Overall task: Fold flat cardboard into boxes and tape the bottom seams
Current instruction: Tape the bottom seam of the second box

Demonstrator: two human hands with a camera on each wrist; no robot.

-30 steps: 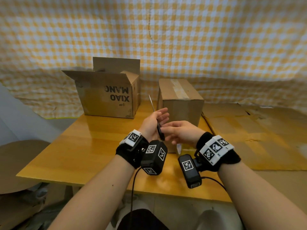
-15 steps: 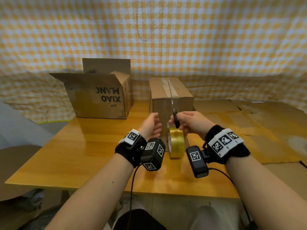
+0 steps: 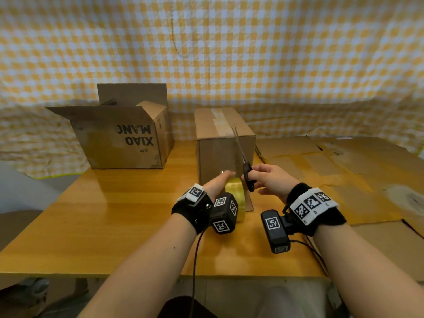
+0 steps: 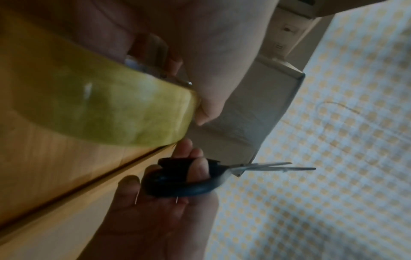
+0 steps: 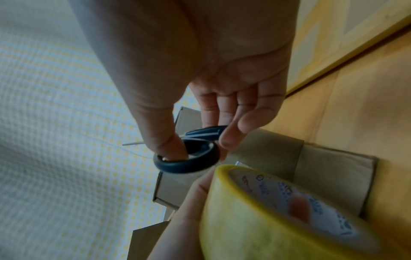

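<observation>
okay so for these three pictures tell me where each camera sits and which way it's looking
Head: worn high, looks forward and down at the table; both forearms, left hand, right hand show.
Left wrist: looks along the left hand gripping the tape roll; the right hand's fingers show.
Right wrist: looks along the right hand holding the scissors.
Shared: scissors, tape roll, taped box.
</observation>
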